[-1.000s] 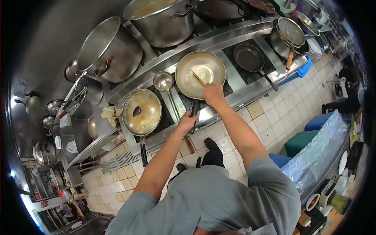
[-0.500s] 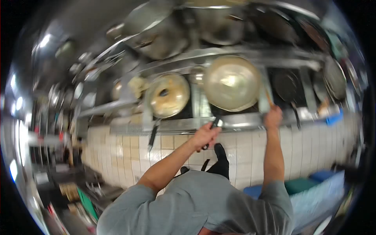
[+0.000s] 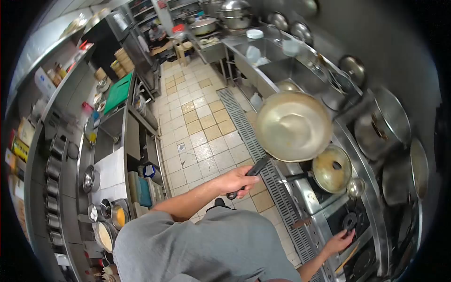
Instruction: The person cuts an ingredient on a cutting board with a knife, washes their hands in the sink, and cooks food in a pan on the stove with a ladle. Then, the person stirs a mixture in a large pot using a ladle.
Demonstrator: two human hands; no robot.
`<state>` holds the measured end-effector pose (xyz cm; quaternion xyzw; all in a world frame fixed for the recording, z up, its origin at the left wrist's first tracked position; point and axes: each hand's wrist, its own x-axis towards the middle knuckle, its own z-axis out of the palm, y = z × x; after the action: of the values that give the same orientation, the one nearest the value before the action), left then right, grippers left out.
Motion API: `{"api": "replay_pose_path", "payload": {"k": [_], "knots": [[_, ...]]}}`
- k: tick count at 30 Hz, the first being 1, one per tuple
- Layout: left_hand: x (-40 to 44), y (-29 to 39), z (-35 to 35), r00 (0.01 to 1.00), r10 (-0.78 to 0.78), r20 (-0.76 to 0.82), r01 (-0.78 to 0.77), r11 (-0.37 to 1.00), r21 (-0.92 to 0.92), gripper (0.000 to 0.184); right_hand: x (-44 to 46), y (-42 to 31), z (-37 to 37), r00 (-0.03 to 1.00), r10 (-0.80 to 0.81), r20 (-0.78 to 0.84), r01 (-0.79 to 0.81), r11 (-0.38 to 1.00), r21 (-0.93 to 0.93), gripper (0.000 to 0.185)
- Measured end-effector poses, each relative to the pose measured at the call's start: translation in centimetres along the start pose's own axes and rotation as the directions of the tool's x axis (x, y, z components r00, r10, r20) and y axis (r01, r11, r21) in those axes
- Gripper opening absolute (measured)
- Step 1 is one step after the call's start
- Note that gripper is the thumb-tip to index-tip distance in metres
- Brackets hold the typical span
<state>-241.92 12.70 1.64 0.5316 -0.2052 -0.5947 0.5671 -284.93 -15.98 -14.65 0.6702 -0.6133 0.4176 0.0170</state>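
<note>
My left hand (image 3: 237, 182) is wrapped round the black handle (image 3: 257, 168) of a wide, pale metal pan (image 3: 293, 127). The pan is off the stove, near the sink edge, and its inside looks shiny. On the right, my right hand (image 3: 342, 240) is over the stove with its fingers apart and bent, close to a black burner (image 3: 350, 221). Beside that hand a thin wooden stick (image 3: 347, 257) lies on the stove. A glass-like lidded pan (image 3: 331, 169) with a dark knob sits beyond, next to a ladle (image 3: 356, 187).
Large pots (image 3: 383, 120) stand along the back of the stove. Sinks (image 3: 286, 73) adjoin its far end. Tiled floor (image 3: 202, 127) and a drain grate (image 3: 244, 120) run past the stove. On the left is a counter with a green board (image 3: 117, 92). A person (image 3: 156, 34) is far off.
The view has swung left. My left hand has lifted the pan off the stove and carried it towards the sink. My right hand has let go of the wooden stick and is at the burner.
</note>
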Motion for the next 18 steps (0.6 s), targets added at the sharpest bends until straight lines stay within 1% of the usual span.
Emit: {"api": "replay_pose_path", "payload": {"k": [1, 3, 4, 5, 6, 7, 8, 9, 10, 11, 12, 13, 14, 15, 17, 18], "knots": [[-1.9, -0.6, -2.8, 1.000, 0.020, -0.009, -0.020, 1.000, -0.019, 0.015, -0.2, -5.8, 0.8, 0.991, -0.001, 0.131, -0.029, 0.973, 0.230, 0.038], [-5.2, -0.9, -9.1, 0.959, 0.076, -0.272, -0.055, 0.995, 0.084, 0.018, -1.4, -16.3, 2.7, 0.973, -0.138, 0.187, 0.045, 0.901, 0.431, 0.035], [-6.3, -1.5, -12.2, 0.936, 0.058, -0.346, -0.044, 0.998, 0.049, 0.020, -1.9, -20.3, 4.2, 0.956, -0.183, 0.230, 0.042, 0.860, 0.509, 0.034], [-7.8, -2.1, -15.1, 0.933, 0.059, -0.356, -0.051, 0.998, 0.032, 0.020, -2.9, -24.2, 5.9, 0.936, -0.222, 0.273, 0.022, 0.811, 0.585, 0.034], [-9.0, -2.4, -17.5, 0.900, 0.034, -0.434, -0.037, 0.999, 0.002, 0.020, -3.5, -27.8, 6.8, 0.896, -0.251, 0.365, -0.024, 0.795, 0.606, 0.029], [-10.3, -2.7, -19.8, 0.862, 0.005, -0.507, -0.022, 0.999, -0.028, 0.020, -4.5, -30.3, 9.1, 0.871, -0.354, 0.340, 0.025, 0.723, 0.690, 0.026], [-12.0, -2.9, -22.1, 0.857, 0.010, -0.515, -0.029, 0.999, -0.030, 0.020, -5.6, -34.3, 9.3, 0.837, -0.420, 0.350, 0.077, 0.724, 0.686, 0.025], [-13.4, -3.0, -24.4, 0.832, -0.023, -0.554, -0.020, 0.997, -0.072, 0.021, -7.0, -38.4, 9.5, 0.800, -0.481, 0.358, 0.126, 0.719, 0.684, 0.025], [-14.3, -2.9, -26.4, 0.807, -0.060, -0.587, -0.011, 0.993, -0.117, 0.023, -9.0, -40.6, 10.6, 0.660, -0.430, 0.616, -0.108, 0.758, 0.644, 0.025], [-14.5, -1.4, -30.5, 0.802, -0.051, -0.595, -0.021, 0.993, -0.113, 0.023, -11.9, -44.8, 13.0, 0.443, -0.378, 0.813, -0.313, 0.784, 0.536, 0.026], [-14.4, -1.0, -32.0, 0.780, -0.058, -0.623, -0.043, 0.988, -0.146, 0.022, -14.3, -46.7, 14.4, 0.262, -0.393, 0.882, -0.378, 0.799, 0.468, 0.028], [-13.9, -0.4, -33.6, 0.757, -0.065, -0.651, -0.067, 0.982, -0.176, 0.022, -16.6, -48.9, 15.7, 0.070, -0.401, 0.913, -0.428, 0.815, 0.391, 0.031], [-12.9, 0.4, -35.8, 0.761, -0.069, -0.645, -0.077, 0.978, -0.196, 0.021, -19.0, -51.8, 16.9, -0.110, -0.412, 0.904, -0.480, 0.819, 0.315, 0.033], [-11.9, 1.9, -37.7, 0.757, -0.064, -0.650, -0.083, 0.978, -0.193, 0.021, -21.4, -54.9, 17.8, -0.286, -0.420, 0.861, -0.516, 0.825, 0.231, 0.035], [-9.7, 5.0, -41.6, 0.774, -0.045, -0.631, -0.094, 0.978, -0.184, 0.021, -25.3, -62.9, 19.2, -0.473, -0.501, 0.724, -0.547, 0.812, 0.204, 0.036], [-8.5, 6.3, -44.0, 0.802, -0.021, -0.597, -0.119, 0.974, -0.194, 0.020, -26.6, -67.3, 19.8, -0.512, -0.520, 0.684, -0.595, 0.789, 0.155, 0.037]]}}
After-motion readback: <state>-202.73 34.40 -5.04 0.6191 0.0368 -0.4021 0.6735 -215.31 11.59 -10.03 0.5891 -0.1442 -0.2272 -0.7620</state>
